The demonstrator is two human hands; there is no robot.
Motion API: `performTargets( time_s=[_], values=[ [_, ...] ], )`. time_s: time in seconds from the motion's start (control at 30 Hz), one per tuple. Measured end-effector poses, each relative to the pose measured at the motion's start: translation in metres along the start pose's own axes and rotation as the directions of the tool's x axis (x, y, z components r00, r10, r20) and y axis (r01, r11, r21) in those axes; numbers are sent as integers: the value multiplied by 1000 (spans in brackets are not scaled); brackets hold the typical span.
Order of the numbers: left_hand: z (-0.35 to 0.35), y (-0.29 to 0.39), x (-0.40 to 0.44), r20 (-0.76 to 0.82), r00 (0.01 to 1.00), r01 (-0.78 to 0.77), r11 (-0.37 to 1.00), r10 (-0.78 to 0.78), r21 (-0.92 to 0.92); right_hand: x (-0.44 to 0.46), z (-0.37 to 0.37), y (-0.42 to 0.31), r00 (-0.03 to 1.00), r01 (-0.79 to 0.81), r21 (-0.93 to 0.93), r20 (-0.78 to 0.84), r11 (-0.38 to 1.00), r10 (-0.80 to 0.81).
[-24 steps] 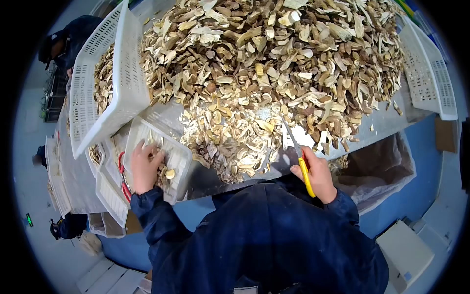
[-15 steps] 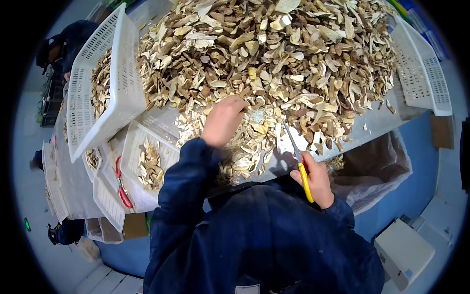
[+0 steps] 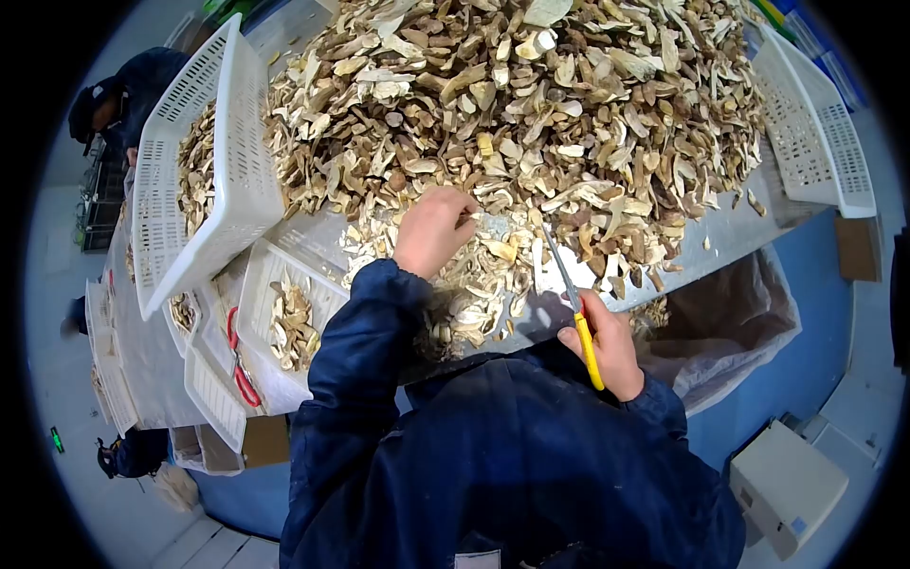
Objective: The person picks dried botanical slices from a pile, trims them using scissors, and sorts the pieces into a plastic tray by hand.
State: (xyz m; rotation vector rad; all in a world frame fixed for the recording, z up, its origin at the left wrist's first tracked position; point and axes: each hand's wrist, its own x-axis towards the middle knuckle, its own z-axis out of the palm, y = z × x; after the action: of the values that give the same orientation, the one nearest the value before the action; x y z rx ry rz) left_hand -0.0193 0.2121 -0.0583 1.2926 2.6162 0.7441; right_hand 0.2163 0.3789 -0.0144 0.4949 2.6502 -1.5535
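Note:
My right hand grips the yellow handles of a pair of scissors, whose narrow blades point up and left over the table's near edge. My left hand is at the near edge of a large heap of dried mushroom slices. Its fingers and thumb are bent together at the slices, and what they hold, if anything, is hidden. Paler, thinner mushroom slices lie in a loose layer below and right of this hand, in front of my body.
A white slotted basket with slices stands tilted at the left; another basket is at the right. Left of my arm are a shallow tray and red-handled scissors. A lined bin sits below the edge. A co-worker is upper left.
My left hand has shifted very slightly, with thumb and fingers now showing more clearly at the slices. My right hand and the scissors have barely moved.

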Motion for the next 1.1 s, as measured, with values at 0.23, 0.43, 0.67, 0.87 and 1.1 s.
performTargets(
  time_s=[0.23, 0.43, 0.67, 0.87, 1.1],
  values=[
    [-12, 4, -22, 363, 927, 336, -220, -92, -916, 2, 2, 4, 1000, -6, 7, -7, 1000, 6],
    [-13, 30, -38, 446, 893, 394, -374, -61, -840, 5, 6, -3, 1000, 2, -34, 24, 999, -1],
    [-42, 67, -48, 477, 823, 512, 38, -308, -858, 11, 5, -13, 993, 5, -115, 119, 993, 9],
    [-26, 60, -68, 459, 860, 506, 261, -221, -822, 10, 11, -15, 982, 33, -99, 190, 995, -14],
    [-41, 64, -73, 576, 800, 596, 339, -170, -728, 7, 15, -16, 964, 109, -108, 252, 988, -78]
  ],
)
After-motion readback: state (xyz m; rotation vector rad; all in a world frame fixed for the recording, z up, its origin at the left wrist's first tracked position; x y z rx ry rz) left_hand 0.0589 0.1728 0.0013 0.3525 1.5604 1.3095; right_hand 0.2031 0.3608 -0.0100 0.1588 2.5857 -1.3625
